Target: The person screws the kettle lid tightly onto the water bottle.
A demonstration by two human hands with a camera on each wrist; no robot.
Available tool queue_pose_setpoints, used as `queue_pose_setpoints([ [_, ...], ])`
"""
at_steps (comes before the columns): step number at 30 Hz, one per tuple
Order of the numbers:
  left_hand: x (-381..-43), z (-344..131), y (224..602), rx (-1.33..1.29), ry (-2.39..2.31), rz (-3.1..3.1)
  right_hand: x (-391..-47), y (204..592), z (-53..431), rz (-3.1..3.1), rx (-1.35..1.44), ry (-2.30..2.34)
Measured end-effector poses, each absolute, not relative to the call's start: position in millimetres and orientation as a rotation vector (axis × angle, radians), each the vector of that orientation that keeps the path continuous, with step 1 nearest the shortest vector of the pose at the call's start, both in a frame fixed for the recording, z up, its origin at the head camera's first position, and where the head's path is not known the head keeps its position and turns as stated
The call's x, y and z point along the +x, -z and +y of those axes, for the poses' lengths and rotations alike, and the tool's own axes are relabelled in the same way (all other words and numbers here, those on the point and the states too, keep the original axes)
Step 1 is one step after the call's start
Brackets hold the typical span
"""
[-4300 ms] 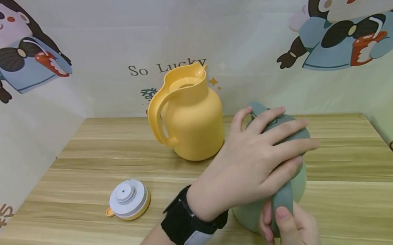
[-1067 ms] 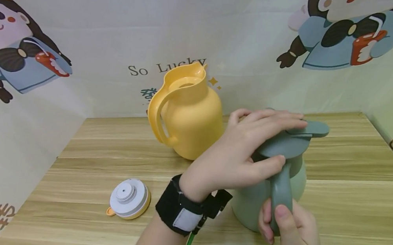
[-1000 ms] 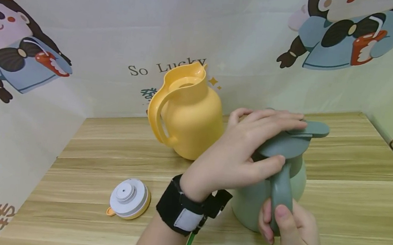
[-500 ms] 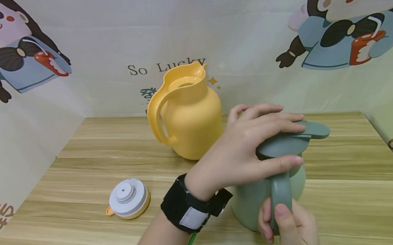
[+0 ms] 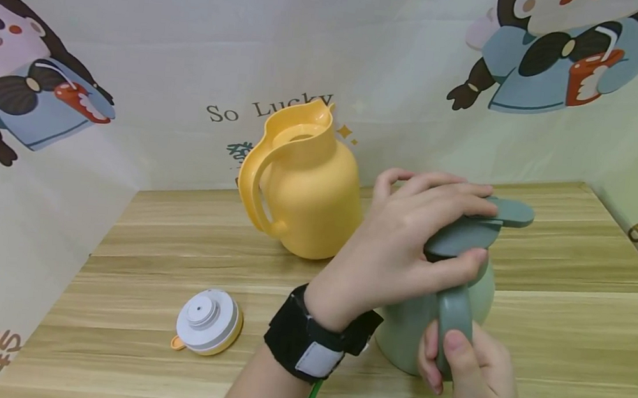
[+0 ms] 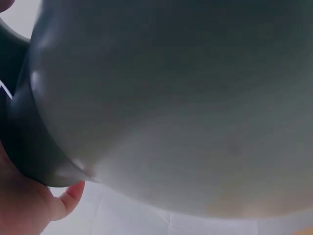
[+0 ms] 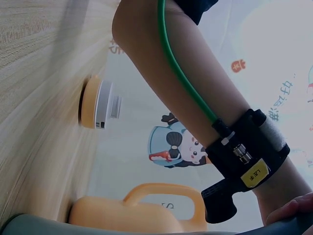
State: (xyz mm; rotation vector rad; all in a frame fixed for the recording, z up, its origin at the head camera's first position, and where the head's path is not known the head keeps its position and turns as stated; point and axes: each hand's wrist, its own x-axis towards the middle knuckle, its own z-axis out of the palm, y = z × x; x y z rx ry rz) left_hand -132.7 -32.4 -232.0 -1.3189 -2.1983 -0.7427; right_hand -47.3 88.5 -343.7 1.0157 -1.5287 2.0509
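On the tabletop [image 5: 177,236] sits one white-and-yellow stopper [image 5: 209,322]; then backdrop print [image 5: 223,114] reading "So Lucky"; one yellow jug [image 5: 325,193]; my left hand [image 5: 401,239], fingers spread, gripping one green jug [image 5: 402,335]'s lid [image 5: 462,236]; my right hand [image 5: 480,378], fingers wrapped round its handle [image 5: 455,311].

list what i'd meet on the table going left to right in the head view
White-and-yellow lid, yellow jug, green jug. The hands overlap the green jug, so they are left out.
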Motion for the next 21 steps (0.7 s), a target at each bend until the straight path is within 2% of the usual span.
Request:
queue_pose_setpoints([
  [21,-123.7,-34.9,223.2,-1.471,0.750,-2.214,-47.5,343.9,89.2,-1.538,1.023,-2.030],
])
